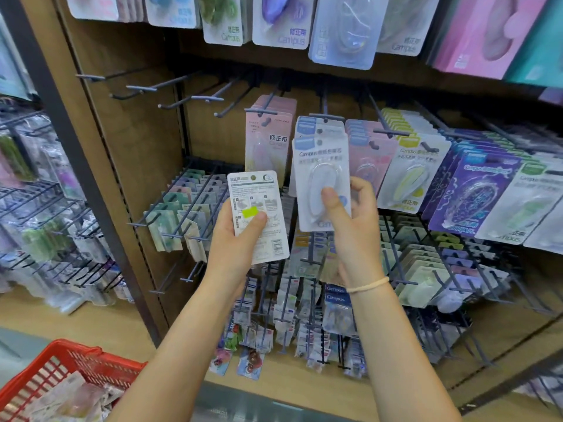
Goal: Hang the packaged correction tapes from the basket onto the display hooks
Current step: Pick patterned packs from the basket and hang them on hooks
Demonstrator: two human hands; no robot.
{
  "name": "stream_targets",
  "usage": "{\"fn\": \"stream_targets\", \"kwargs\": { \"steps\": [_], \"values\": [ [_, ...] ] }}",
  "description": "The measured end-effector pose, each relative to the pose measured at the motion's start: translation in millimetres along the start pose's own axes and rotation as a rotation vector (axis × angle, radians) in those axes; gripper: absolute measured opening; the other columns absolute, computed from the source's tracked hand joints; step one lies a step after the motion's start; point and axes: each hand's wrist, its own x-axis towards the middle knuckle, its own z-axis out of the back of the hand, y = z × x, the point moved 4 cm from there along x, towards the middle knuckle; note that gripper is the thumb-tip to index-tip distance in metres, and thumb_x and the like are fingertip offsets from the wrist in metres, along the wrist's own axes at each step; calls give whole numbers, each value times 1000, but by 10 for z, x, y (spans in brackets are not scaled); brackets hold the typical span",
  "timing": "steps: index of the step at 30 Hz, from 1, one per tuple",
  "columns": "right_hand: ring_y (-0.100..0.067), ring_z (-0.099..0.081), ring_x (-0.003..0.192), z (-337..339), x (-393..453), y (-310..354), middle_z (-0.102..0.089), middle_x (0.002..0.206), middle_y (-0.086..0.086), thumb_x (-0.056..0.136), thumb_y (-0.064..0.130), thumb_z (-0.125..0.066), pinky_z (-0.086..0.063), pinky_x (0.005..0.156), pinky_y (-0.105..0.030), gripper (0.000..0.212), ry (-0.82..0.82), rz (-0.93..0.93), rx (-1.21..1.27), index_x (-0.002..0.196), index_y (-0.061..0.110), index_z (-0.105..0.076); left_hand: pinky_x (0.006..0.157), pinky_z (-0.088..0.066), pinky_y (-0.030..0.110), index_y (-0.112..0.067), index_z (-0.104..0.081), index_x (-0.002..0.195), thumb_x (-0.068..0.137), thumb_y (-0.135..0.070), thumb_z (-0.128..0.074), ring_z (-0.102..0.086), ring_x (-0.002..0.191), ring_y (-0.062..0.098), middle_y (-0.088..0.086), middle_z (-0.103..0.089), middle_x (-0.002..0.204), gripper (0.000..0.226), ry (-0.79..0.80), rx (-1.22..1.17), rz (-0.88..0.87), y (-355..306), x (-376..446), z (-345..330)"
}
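Shelving (128, 153) of wood fills the frame, its display hooks (182, 83) bare at upper left. Red basket (58, 357) sits lower left, packets inside. At centre, left hand (234, 239) grips a back-facing correction tape pack (259, 208) — right hand (350, 220) pinches a white pack (316, 178) hanging among its row.

**Obscured and Cropped Items**

The red basket (70, 373) is cut off by the left and bottom edges; its contents are a blur of clear wrappers. The top row of packs (283, 19) is cropped by the upper edge. The print on the back of the white pack (259, 214) is too small to read. The right thumb (333, 202) covers part of the blue pack (323, 181). The lowest packs (304, 339) are too blurred to identify.
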Motion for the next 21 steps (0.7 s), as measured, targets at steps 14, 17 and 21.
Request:
{"fn": "stream_targets", "kwargs": {
  "steps": [14,17,21],
  "values": [
    [-16,-67,93,-178,324,-100,-70,109,-9,94,27,-70,-53,81,-29,19,-77,-9,-88,103,22,-54,96,-56,40,-35,-61,130,110,-35,-41,-71,112,13,-9,-75,121,28,25,-120,104,-124,50,-63],
    [-3,-64,80,-188,353,-136,-68,101,-2,94,28,-71,-50,68,-20,23,-95,-90,-98,104,19,-53,102,-52,39,-35,-62,132,110,-45,-30,-69,116,10,-9,-73,126,40,45,-159,145,-112,71,-86],
    [-20,-60,88,-16,102,-239,-58,105,-4,86,35,-78,-54,80,-37,42,-215,-35,-336,108,20,-46,108,-49,44,-34,-58,140,111,-43,-31,-65,123,11,-9,-70,132,41,71,-160,134,-90,86,-64]
  ]
}}
